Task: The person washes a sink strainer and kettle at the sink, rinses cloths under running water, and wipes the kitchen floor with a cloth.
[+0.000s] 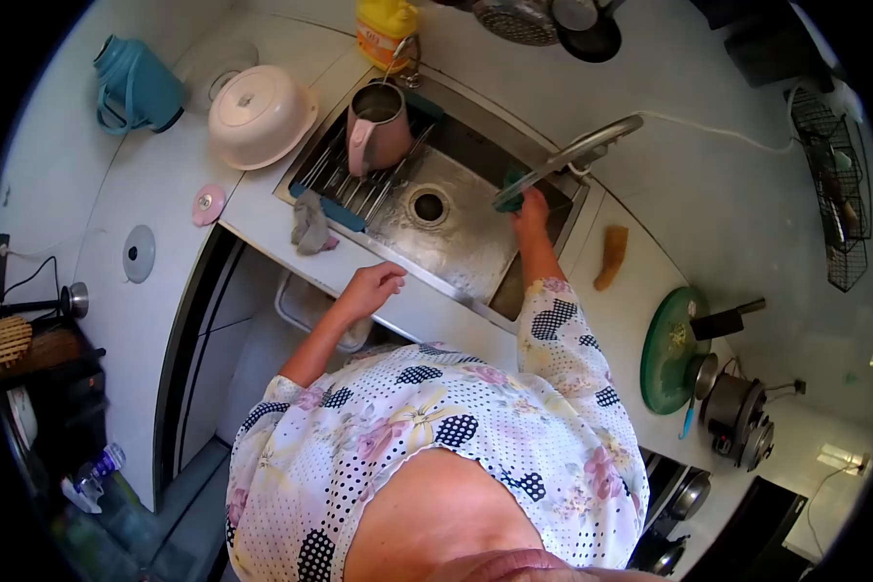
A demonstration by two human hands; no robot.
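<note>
At the right side of the steel sink (470,247), my right hand (531,213) is closed on a green scouring pad (509,186), below the curved faucet (582,147). The faucet partly covers the pad. My left hand (371,289) hovers by the sink's front edge, fingers loosely curled together, with nothing visible in it. A pink kettle (386,145), its lid off, stands on the roll-up drying rack (359,199) over the sink's left part. A grey cloth (310,225) lies on the front counter edge, left of my left hand.
Left of the sink are an upturned pink basin (257,116), a pink lid (208,205), a grey lid (139,254) and a blue jug (136,87). A yellow bottle (386,34) stands behind. To the right are a brown sponge (612,257), a green board (664,359) and a cleaver (723,322).
</note>
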